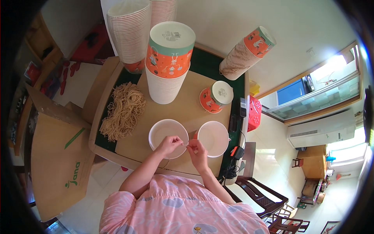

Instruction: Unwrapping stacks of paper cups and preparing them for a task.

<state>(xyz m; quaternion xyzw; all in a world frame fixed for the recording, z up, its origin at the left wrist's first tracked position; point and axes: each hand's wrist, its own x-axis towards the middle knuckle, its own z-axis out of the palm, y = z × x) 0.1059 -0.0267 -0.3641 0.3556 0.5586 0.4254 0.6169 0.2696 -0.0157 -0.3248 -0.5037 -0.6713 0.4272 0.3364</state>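
My left hand [170,144] is over the right part of a white paper bucket [160,132], its fingers pinched together. My right hand [198,151] is closed close beside it, between this bucket and a second open one [215,136]. Between the fingertips is what looks like a thin string, too small to see clearly. A pale strand [166,164] curves down at the table's near edge below the left bucket. A tangled bundle of beige string [124,111] lies on the left of the table.
A tall stack of upturned paper buckets [165,85] stands mid-table. Wrapped stacks [128,31] rise behind it, with another stack [243,54] at the back right. Two small orange cups [212,102] sit together. Chargers with cables [236,152] lie at the right edge. A cardboard box [58,156] stands left.
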